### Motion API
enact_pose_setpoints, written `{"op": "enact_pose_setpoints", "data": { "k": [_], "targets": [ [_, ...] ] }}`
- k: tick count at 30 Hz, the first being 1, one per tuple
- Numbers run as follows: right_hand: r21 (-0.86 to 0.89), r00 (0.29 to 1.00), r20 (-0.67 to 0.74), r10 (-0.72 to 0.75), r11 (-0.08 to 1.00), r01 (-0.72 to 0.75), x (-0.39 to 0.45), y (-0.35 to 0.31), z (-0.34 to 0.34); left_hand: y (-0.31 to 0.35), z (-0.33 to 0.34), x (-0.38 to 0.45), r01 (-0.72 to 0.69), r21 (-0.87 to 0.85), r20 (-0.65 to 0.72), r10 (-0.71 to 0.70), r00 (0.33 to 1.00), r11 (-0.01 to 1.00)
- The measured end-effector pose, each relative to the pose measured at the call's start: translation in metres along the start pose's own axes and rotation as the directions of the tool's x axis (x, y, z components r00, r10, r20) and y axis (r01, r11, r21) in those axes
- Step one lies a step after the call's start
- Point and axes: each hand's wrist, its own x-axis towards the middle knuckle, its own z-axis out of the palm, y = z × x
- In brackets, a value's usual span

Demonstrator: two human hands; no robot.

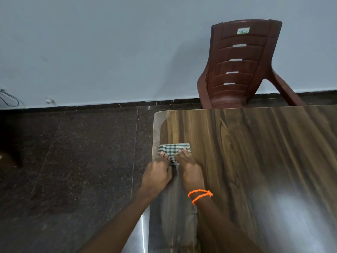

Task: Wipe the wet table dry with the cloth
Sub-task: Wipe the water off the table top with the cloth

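A folded green-and-white checked cloth [173,149] lies flat on the wood-grain table [255,152], close to the table's left edge. My left hand [157,171] presses on the cloth's left part and my right hand [189,166] on its right part, fingers pointing away from me. An orange cord is wound around my right wrist. Behind my hands a duller, greyish strip runs along the left edge toward me. The tabletop to the right shines with reflected light.
A brown plastic chair [240,66] stands against the grey wall beyond the table's far edge. Dark speckled floor tiles [73,161] fill the left side. The table's rounded far-left corner [158,114] is just beyond the cloth.
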Motion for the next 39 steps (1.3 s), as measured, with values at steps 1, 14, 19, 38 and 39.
{"op": "enact_pose_setpoints", "data": {
  "k": [1, 14, 19, 38, 39],
  "targets": [
    [0.004, 1.0, 0.005, -0.006, 1.0, 0.005, -0.012, 0.004, -0.001, 0.004, 0.001, -0.011, -0.018, -0.014, -0.005, 0.018, 1.0, 1.0],
    [0.087, 0.971, -0.074, 0.226, 0.972, -0.219, -0.011, 0.008, -0.024, 0.04, -0.001, -0.003, -0.006, 0.018, 0.068, 0.004, 0.998, 1.0],
    [0.063, 0.99, -0.046, 0.134, 0.989, -0.132, -0.043, -0.018, -0.002, 0.016, -0.008, -0.036, 0.038, -0.073, 0.051, -0.034, 0.998, 0.997],
    [0.065, 0.98, -0.078, 0.185, 0.981, -0.181, -0.095, -0.024, -0.014, 0.042, -0.007, -0.083, 0.004, -0.049, 0.118, 0.002, 0.993, 0.999],
    [0.062, 0.981, -0.071, 0.18, 0.983, -0.176, -0.099, -0.031, -0.011, 0.036, -0.008, -0.089, -0.008, -0.058, 0.109, 0.014, 0.994, 0.998]
  ]
}}
